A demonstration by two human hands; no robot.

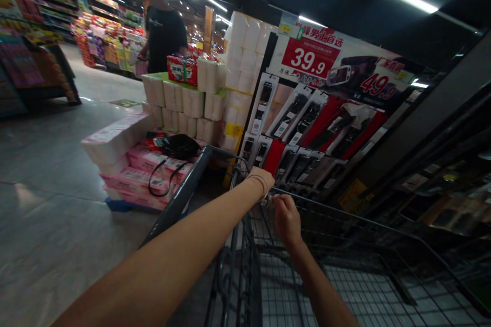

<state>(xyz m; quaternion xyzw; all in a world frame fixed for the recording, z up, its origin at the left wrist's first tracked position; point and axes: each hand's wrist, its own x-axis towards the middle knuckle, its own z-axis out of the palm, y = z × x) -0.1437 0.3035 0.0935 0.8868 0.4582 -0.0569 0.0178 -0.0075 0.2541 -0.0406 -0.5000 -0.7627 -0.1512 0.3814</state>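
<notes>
My left hand (263, 178) reaches over the back of a metal shopping cart (345, 278), a thin bracelet (261, 184) round its wrist. Its fingers point away and are mostly hidden. My right hand (287, 217) is beside it, lower and to the right, above the wire basket. Its fingers are curled together at a small pale thing (267, 200) between the two hands, too small to make out. The cart's dark handle (180, 194) runs to the left of my left forearm.
Boxed belts (295, 112) hang on a rack beyond the cart, below a price sign (310, 56). Tissue packs (184, 99) and pink packs (134, 179) with a black bag (180, 146) stand left. A person (164, 36) stands behind them.
</notes>
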